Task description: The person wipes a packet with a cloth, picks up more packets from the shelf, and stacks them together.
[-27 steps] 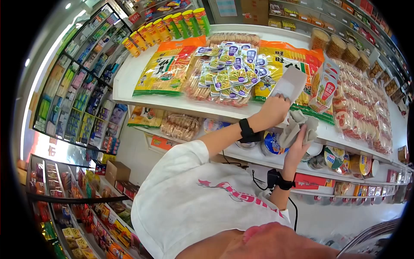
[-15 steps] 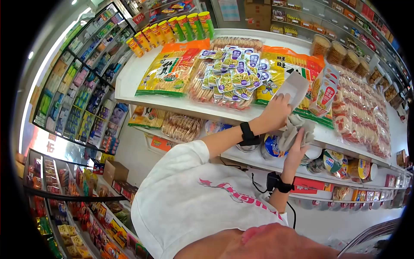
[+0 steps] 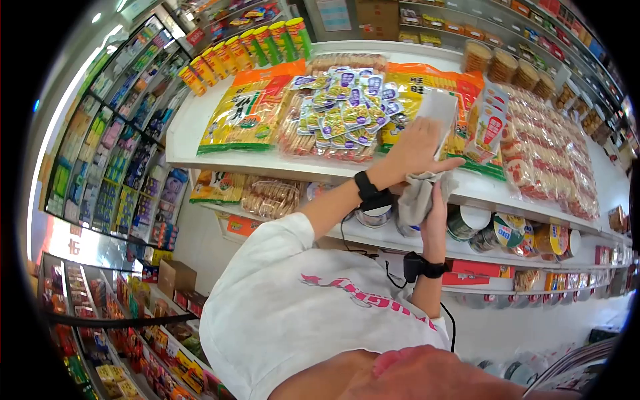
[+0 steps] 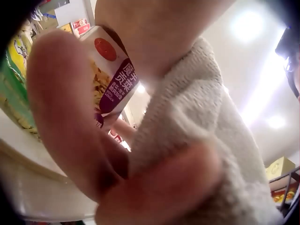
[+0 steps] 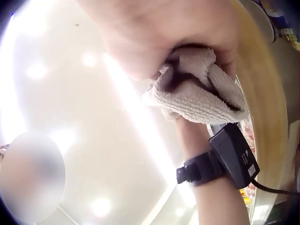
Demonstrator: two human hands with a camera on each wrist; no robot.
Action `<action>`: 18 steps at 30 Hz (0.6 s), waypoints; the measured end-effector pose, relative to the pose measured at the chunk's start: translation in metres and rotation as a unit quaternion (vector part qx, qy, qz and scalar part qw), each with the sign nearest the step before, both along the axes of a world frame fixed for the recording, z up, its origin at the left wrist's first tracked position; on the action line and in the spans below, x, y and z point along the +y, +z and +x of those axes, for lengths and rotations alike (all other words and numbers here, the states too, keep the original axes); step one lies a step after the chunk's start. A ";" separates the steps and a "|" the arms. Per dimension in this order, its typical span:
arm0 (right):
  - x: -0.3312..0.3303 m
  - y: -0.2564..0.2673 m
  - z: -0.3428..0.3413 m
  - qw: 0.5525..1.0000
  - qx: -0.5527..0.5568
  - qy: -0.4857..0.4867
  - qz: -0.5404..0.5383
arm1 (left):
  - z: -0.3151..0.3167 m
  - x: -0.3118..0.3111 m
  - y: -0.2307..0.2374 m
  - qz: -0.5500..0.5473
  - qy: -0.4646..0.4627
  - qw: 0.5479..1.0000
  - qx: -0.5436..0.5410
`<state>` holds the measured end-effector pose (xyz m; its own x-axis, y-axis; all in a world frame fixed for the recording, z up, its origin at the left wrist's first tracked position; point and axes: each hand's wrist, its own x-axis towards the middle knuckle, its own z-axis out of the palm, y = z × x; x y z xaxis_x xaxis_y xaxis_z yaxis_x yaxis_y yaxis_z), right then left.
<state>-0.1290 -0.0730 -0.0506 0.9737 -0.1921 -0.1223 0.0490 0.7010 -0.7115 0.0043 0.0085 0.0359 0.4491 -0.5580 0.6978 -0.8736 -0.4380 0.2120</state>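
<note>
The left hand [image 3: 437, 217] grips a bunched grey-white cloth [image 3: 419, 193] beneath the right hand. In the left wrist view, its thumb and a finger frame the cloth [image 4: 192, 108]. With fingers extended and thumb out to the side, the right hand [image 3: 413, 150] lies against a white box [image 3: 438, 110] at the shelf edge. The box [image 4: 108, 70] shows a purple label in the left wrist view. The right wrist view shows the right hand [image 5: 173, 33] close above the cloth [image 5: 199, 101]; its fingertips are hidden there.
Left along the shelf top are purple-and-white packets [image 3: 343, 110] and a yellow-orange cracker bag [image 3: 247, 113]. A red-and-white carton [image 3: 488, 127] and more packs [image 3: 550, 153] stand right. Tubs [image 3: 467, 223] sit below the shelf edge [image 3: 267, 162].
The right hand's fingers have straightened against the box and its thumb has swung outward. The cloth and left hand have moved left, closer beneath the right hand. The head view has shifted slightly.
</note>
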 end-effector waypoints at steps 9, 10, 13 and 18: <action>0.006 0.034 0.022 0.994 -0.106 -0.012 -0.002 | -0.028 0.044 0.032 0.010 -0.082 0.993 0.083; 0.009 0.033 0.027 0.996 -0.087 -0.025 0.007 | -0.028 0.048 0.033 0.021 -0.084 0.991 0.100; 0.018 0.031 0.035 0.997 -0.056 -0.041 0.047 | -0.028 0.061 0.039 0.051 -0.101 0.985 0.133; 0.028 0.047 0.037 0.993 -0.053 -0.065 0.082 | -0.025 0.071 0.030 0.022 -0.094 0.991 0.088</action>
